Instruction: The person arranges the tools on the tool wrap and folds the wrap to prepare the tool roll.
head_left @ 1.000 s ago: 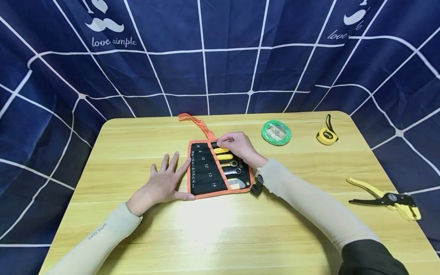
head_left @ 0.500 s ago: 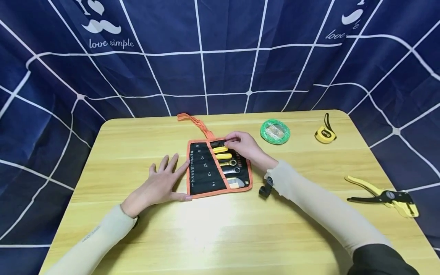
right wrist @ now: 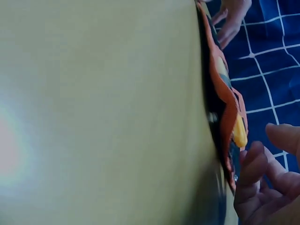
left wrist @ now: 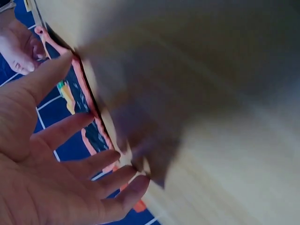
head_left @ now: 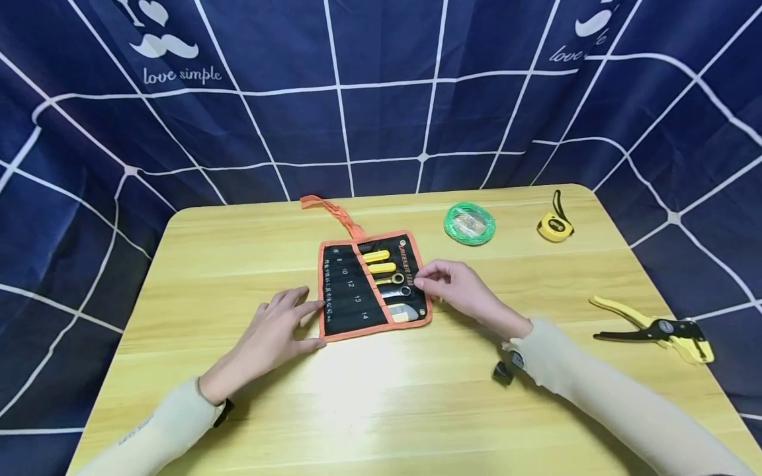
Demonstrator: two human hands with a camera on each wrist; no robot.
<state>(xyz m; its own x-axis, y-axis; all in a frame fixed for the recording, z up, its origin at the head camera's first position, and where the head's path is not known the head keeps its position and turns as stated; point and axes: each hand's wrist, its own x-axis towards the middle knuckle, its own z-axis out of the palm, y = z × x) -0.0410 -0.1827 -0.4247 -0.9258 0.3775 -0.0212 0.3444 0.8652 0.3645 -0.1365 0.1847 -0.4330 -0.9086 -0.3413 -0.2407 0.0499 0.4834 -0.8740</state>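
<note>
A black tool pouch with orange trim lies unrolled on the table, its pockets numbered. Two yellow handles, two ring-ended wrenches and a silver-and-cream blade-like tool stick out of the pockets. Fingertips of my left hand rest along the pouch's left edge, fingers spread. At the opposite edge is my right hand, its fingers loosely bent beside the printed flap. The right wrist view shows its thumb apart from the fingers, with nothing between them.
Orange tie straps trail from the pouch's top. A green wire coil lies behind and to the right, then a yellow tape measure. Yellow-and-black wire strippers lie at the right edge. Dark blue curtains surround the table.
My right hand has left the top yellow handle and moved right and toward me to the pouch's right edge. My left hand has slid slightly nearer me, fingers more bent.
</note>
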